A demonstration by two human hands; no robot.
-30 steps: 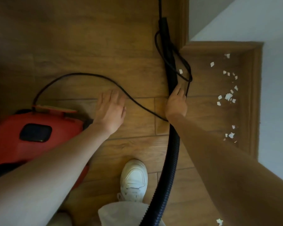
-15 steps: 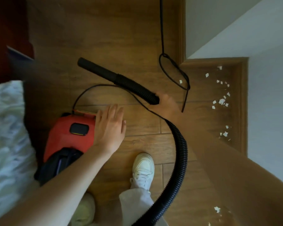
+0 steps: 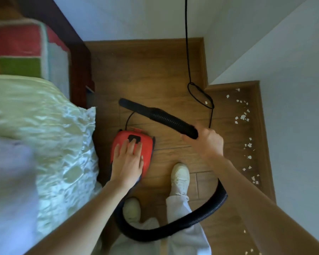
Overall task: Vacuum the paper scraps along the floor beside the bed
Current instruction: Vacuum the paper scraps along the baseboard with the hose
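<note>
A red canister vacuum [image 3: 147,144] sits on the wooden floor right beside the bed [image 3: 44,129]. My left hand [image 3: 128,161] rests flat on top of it, fingertips at its black button. My right hand [image 3: 205,142] grips the black ribbed hose [image 3: 171,122] just behind the nozzle, which points up and left above the floor. The hose loops down behind my legs to the vacuum. Several white paper scraps [image 3: 244,116] lie along the floor by the right-hand skirting.
The black power cord [image 3: 187,43] hangs down the wall and loops on the floor near the scraps. My two white shoes [image 3: 180,176] stand between vacuum and scraps. White walls and a wooden skirting board [image 3: 263,140] close in the narrow strip on the right.
The view has pulled back and up, showing more of the bed. My left hand moved from the vacuum's side onto its top. My right hand keeps the hose raised.
</note>
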